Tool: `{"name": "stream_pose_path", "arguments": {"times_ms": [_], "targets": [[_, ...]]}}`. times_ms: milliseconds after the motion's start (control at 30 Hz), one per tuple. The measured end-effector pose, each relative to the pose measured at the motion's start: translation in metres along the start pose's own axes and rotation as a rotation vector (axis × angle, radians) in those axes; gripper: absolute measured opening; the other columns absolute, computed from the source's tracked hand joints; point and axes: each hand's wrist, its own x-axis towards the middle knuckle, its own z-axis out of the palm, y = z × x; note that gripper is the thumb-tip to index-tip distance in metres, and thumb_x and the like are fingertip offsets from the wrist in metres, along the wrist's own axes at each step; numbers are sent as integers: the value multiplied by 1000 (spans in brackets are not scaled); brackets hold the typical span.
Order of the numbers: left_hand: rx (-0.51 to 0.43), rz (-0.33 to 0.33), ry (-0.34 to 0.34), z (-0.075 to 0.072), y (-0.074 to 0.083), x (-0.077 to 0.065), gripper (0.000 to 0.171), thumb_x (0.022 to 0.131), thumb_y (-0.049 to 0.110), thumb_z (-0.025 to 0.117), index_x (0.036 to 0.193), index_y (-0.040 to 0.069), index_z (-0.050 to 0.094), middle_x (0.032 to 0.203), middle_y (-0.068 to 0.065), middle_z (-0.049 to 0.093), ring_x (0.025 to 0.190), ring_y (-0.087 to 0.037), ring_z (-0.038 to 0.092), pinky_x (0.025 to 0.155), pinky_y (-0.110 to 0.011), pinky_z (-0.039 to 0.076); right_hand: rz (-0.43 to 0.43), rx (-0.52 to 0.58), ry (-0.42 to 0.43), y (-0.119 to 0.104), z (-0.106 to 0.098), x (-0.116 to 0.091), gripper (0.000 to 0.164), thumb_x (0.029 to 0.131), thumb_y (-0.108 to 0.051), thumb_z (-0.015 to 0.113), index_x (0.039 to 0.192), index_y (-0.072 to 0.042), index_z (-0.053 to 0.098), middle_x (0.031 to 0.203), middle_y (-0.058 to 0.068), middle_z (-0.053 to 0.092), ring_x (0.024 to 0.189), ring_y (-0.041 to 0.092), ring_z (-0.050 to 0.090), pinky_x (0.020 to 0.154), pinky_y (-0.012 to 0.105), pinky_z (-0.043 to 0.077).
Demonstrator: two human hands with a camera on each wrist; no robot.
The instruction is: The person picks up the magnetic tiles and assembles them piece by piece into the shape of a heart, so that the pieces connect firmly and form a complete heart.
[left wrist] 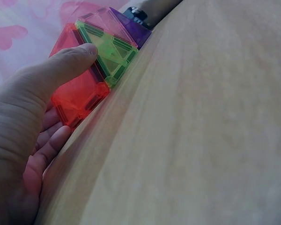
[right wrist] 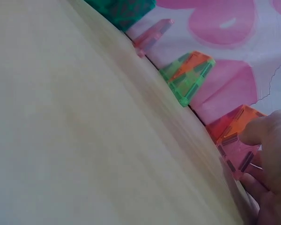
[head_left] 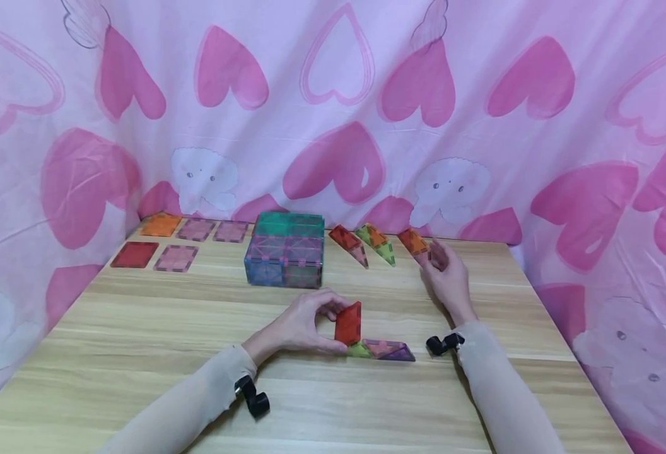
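Head view first: two hands are held out over the table (head_left: pixel 356 410), well apart. Red tile (head_left: pixel 348 323) is pinched by the left hand (head_left: pixel 304 323), thumb on one side and fingers on the other, and it's tipped up on edge around the middle of the table. Right by its lower end is the green tile (head_left: pixel 359 350), with the pink tile (head_left: pixel 379 348) and the purple tile (head_left: pixel 401 353) lined up after that. From the left wrist, the thumb is seen laid across the spot where red meets green. Whether the red one's bottom edge is actually resting on the table can't really be told.

Over by the far edge, the orange-pink piece (head_left: pixel 414 244) is pinched by the right hand (head_left: pixel 449 277); from the right wrist, its thumb is seen on the orange part, with fingers tucked behind. Left of that, the orange-green piece (head_left: pixel 376 241) and then the red-pink piece (head_left: pixel 349 243) are set near each other, close to the heart curtain (head_left: pixel 333 170). Next along is the box (head_left: pixel 285 252), built from green, purple and blue tiles. Five flat tiles (head_left: pixel 176 258) are laid out further left: one orange, one red, three pink.
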Motion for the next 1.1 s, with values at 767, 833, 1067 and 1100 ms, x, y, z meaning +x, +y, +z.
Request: {"name": "stream_pose_path", "arguments": {"times_ms": [767, 833, 1067, 1100], "targets": [[9, 7, -6, 0, 1, 0, 77, 78, 37, 104, 144, 20, 68, 133, 7, 69, 113, -7, 70, 100, -27, 61, 205, -178, 317, -3, -17, -28, 30, 100, 0, 54, 127, 7, 65, 120, 27, 68, 112, 40, 62, 94, 48, 48], [7, 9, -7, 1, 1, 0, 77, 78, 37, 104, 144, 19, 68, 133, 8, 69, 113, -7, 70, 100, -27, 61, 182, -180, 276, -5, -18, -36, 27, 100, 0, 56, 125, 6, 65, 118, 26, 69, 108, 37, 61, 90, 40, 46], [-3, 6, -5, 0, 0, -1, 78, 78, 37, 104, 145, 21, 68, 133, 9, 68, 114, -7, 69, 101, -27, 61, 18, -138, 21, -15, -11, -69, 25, 97, 6, 64, 120, 0, 73, 109, 18, 76, 96, 24, 63, 80, 18, 45], [-2, 6, -5, 0, 0, -1, 78, 79, 38, 104, 145, 21, 68, 133, 8, 68, 115, -7, 69, 101, -28, 61, -14, -120, -22, -18, -10, -73, 26, 96, 7, 65, 119, -1, 74, 109, 17, 76, 96, 22, 64, 81, 16, 46]]}}
